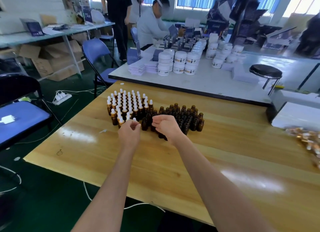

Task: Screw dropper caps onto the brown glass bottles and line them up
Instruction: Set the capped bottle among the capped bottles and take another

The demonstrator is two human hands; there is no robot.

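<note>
Saw blue folding chair (22, 117) far L, off wooden table (155, 166) at 9 o'clock. Found capped bottles (128, 103) packed upright at 11 o'clock of L hand (129, 133). Caught that hand pinching a white dropper cap (134, 119), whatever lay under it hidden by the hand. Noted R hand (167, 126) just beside, fingers (158, 121) loosely curled, nothing seen in them, blocking front of uncapped brown bottles (188, 117) at its 1 o'clock. Spotted loose caps (310, 145) at table's 3 o'clock edge.

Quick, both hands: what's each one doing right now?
Left hand: pinching a white-bulbed dropper cap.
Right hand: open, fingers loosely curled, holding nothing visible.
</note>
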